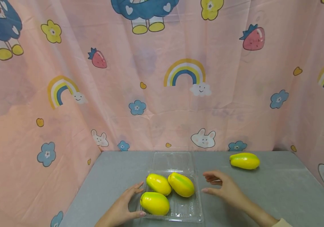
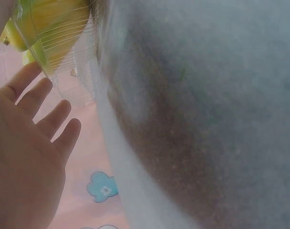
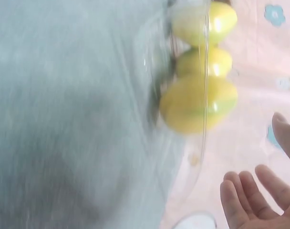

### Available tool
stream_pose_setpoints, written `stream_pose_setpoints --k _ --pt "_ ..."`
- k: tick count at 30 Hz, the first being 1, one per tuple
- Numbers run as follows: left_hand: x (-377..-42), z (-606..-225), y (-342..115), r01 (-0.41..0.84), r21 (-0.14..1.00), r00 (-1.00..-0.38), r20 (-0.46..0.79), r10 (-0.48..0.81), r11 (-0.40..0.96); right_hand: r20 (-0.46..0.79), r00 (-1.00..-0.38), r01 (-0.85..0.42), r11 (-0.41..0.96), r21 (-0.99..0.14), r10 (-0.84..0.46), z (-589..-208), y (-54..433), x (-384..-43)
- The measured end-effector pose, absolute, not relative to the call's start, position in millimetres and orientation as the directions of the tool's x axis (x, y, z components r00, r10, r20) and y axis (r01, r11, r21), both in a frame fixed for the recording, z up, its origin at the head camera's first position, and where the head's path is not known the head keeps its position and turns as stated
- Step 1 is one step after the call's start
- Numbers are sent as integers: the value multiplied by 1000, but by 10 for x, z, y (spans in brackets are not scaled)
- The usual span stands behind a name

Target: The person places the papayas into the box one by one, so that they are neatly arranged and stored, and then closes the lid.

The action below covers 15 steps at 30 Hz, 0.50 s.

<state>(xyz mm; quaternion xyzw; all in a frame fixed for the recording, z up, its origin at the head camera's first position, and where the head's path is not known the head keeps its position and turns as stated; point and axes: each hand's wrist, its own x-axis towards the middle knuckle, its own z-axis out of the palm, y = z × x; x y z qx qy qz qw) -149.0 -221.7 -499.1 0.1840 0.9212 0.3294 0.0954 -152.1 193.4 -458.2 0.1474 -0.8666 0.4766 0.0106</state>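
Note:
A clear plastic clamshell box [image 1: 188,209] stands on the table with its lid [image 1: 171,160] laid back. Inside lie three yellow papayas with green streaks: one at the back left [image 1: 158,184], one at the back right [image 1: 181,184], one at the front left [image 1: 154,203]. My left hand [image 1: 122,205] is at the box's left side, thumb and fingers spread; the left wrist view has its fingertips [image 2: 47,86] right by the ribbed wall. To the right of the box, my right hand [image 1: 225,189] hovers with loosely bent fingers and nothing in them.
Another yellow papaya [image 1: 244,161] lies at the back right of the grey table [image 1: 108,176]. A pink printed curtain [image 1: 156,126] hangs behind the table and along both sides.

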Motion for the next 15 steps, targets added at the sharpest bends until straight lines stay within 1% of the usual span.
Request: stream_pose_setpoints --k 4,11,15 --pt "-1492 -4993 -2218 269 648 -915 -60 400 712 162 -961 -260 546 -796 -222 -4557 2135 -1602" --pt "-1485 -4985 -2216 286 645 -912 -44 407 709 243 -950 -314 616 -723 -199 -4525 2524 -1763" --pt "-1485 -4981 -2221 295 645 -909 -37 415 705 251 -949 -314 658 -684 -192 -4551 2726 -1867"
